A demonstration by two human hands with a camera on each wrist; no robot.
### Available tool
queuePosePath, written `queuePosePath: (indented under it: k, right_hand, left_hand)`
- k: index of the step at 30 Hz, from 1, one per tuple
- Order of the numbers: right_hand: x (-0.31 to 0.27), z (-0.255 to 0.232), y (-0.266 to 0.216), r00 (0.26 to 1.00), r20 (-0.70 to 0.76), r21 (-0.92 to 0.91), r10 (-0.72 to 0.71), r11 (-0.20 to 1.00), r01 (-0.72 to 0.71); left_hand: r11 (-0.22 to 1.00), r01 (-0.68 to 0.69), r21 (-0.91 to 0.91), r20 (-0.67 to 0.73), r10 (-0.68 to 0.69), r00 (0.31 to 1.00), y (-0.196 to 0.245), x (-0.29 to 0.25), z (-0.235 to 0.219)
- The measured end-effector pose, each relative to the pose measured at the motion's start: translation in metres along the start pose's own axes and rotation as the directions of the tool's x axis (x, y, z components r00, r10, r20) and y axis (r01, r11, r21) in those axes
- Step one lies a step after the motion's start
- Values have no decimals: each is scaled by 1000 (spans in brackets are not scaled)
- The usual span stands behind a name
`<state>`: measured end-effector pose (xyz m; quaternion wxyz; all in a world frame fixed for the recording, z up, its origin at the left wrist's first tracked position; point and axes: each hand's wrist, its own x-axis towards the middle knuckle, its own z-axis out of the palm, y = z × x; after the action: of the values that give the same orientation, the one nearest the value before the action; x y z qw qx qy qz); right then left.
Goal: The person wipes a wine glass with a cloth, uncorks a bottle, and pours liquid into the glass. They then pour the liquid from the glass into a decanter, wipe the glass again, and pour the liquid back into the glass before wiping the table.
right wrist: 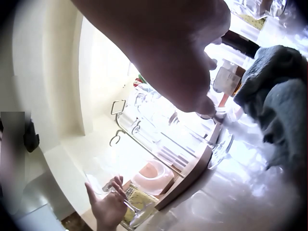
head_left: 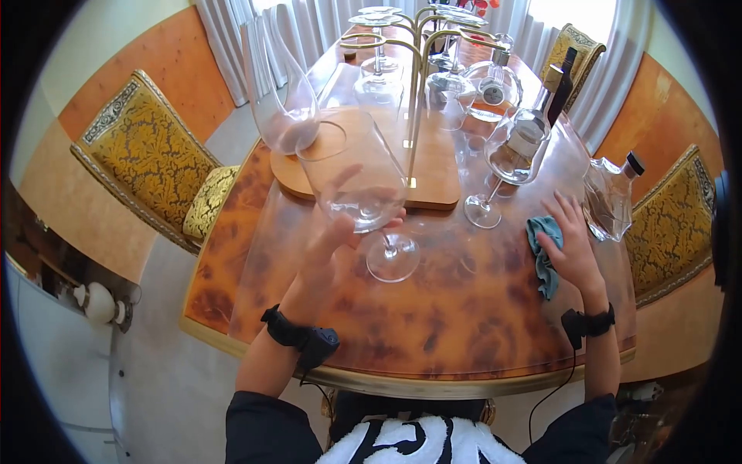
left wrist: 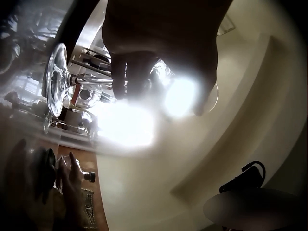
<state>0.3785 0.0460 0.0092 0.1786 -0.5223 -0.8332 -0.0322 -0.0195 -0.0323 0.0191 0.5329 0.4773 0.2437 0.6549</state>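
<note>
Left hand (head_left: 325,247): curled round wine glass (head_left: 357,174), tilted, near side of wooden-based rack (head_left: 437,185) | right hand (head_left: 573,246): fingers spread, thumb over teal cloth (head_left: 546,259) on table (head_left: 433,325).

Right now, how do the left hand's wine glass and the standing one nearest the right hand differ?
The left hand grips the held wine glass; the standing wine glass rests on the table. The held wine glass looks straighter-sided, the standing wine glass rounder. Both are clear and stemmed.

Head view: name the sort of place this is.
Probably a home dining room: it has a large glossy table, ornate chairs with yellow patterned upholstery, and long curtains.
</note>
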Motion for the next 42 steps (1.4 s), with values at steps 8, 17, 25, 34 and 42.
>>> queuePosePath:
  k: [8,17,25,34,42]
  right_hand:
    - [38,26,-17,995,95,445,-2,895,-41]
    - [-21,-18,14,942,335,120,18,991,-61]
    - [-9,-49,-44,959,282,818,10,520,-246]
    - [47,-79,-130,893,-173,670,-415,615,416]
    - [65,-49,-151,834,-333,399,-440,736,547]
  left_hand:
    - [999,41,23,111,-43,993,-4,0,-1]
    - [980,-41,196,21,38,999,1,-8,6]
    - [314,-346,884,299,190,935,-7,-1,3]
    - [585,-272,764,207,176,962,-4,-7,16]
    - [525,-240,817,132,236,963,-4,-6,3]
